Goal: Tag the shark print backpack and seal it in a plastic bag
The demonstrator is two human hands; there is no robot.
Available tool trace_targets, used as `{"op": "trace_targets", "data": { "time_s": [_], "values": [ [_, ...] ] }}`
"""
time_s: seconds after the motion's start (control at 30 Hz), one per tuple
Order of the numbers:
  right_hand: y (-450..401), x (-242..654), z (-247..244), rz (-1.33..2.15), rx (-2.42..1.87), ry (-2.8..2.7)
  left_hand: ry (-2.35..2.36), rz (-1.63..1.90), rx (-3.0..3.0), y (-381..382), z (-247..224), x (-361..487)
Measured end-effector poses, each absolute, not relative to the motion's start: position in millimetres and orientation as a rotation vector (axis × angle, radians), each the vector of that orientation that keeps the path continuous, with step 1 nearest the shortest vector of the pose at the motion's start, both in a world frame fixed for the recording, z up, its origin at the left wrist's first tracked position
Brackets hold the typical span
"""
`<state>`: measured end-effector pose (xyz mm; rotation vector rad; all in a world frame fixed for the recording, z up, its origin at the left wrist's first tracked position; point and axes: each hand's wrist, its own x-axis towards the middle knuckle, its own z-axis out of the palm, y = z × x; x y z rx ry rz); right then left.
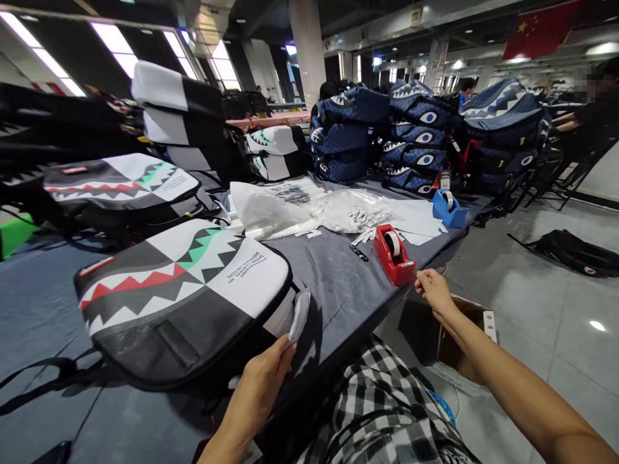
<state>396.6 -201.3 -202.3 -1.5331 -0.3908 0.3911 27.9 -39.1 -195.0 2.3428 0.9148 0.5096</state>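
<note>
A black and white backpack point(193, 290) with a red and green shark-tooth pattern lies on the grey-blue table point(333, 290). At its right side my left hand point(271, 367) pinches a whitish plastic wrap point(298, 316) between thumb and fingers. My right hand point(434, 289) is closed just beyond the table's right edge, at the cutter end of a red tape dispenser point(394, 254). Its fingertips pinch what looks like the end of the clear tape, which is hard to make out.
Behind lie plastic bags point(275, 206), paper strips and a blue tape dispenser point(449, 207). Stacks of blue backpacks point(418, 138) and white-black ones point(164, 96) line the back. A cardboard box point(464, 335) stands below the table edge. A person point(599, 109) is at far right.
</note>
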Motion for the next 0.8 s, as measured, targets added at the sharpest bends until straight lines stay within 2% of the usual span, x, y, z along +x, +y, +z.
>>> {"op": "trace_targets", "data": {
  "time_s": [0.13, 0.27, 0.33, 0.47, 0.8],
  "values": [
    [-182.9, 329.8, -223.2, 0.653, -1.369, -0.331, 0.945, 0.573, 2.355, -40.7, -185.2, 31.1],
    [-158.3, 240.3, -225.4, 1.142, -1.155, -0.513, 0.936, 0.354, 2.284, -46.8, -166.1, 32.8],
    [-148.4, 210.1, -223.6, 1.276, -1.067, -0.678, 0.964, 0.305, 2.267, -48.5, -159.7, 33.5],
    [-122.8, 184.9, -231.2, 1.224, -1.056, -0.890, 1.023, 0.309, 2.247, -50.1, -158.8, 35.1],
    [-102.3, 174.5, -261.4, 1.284, -1.094, -0.933, 1.018, 0.393, 2.186, -45.7, -171.4, 36.5]
  ]
}}
